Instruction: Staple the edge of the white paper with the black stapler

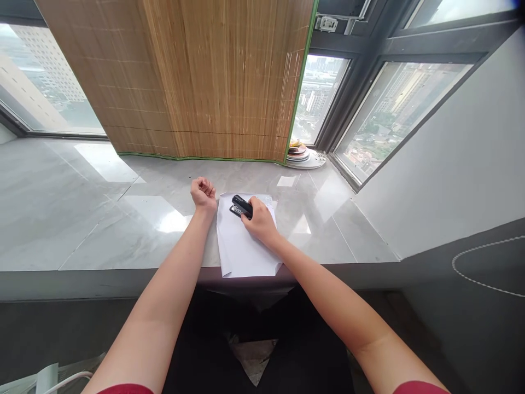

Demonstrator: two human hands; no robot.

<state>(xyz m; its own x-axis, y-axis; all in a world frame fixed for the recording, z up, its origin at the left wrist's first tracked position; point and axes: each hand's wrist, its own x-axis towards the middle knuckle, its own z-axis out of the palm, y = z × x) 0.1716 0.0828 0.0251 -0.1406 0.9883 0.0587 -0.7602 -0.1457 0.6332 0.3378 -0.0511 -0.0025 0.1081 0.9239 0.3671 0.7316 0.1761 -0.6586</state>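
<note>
- Stapler (241,206), black, is sitting in the grip of the right hand (259,221), above the far half of the white paper (248,249); its front end is pointing left and its two arms are gaping apart there. I cannot tell whether its base is touching the paper.
- Right hand is closing around the stapler's rear part, the fingers wrapping over the top and the thumb pressing along the near side.
- Left hand (203,192) is holding nothing that I can see; its fingers are curling into a loose fist, palm side turning upward, just beyond the paper's upper left edge. Contact with the tile is not showing clearly.
- White paper is lying on the grey tiled sill (102,230), its near end jutting past the front edge and its near left corner folding over.
- Bamboo blind (213,82), edged in green, is hanging beyond the hands, its lower edge running along the far part of the sill.
- Stacked plates (301,157) are standing at the far right corner, beside the blind and near the window (394,104).
- Beaded cord (471,251) is looping against the dark lower wall, well apart from both hands.
- Red sleeves (422,387) are covering the upper arms at the bottom of the view.
</note>
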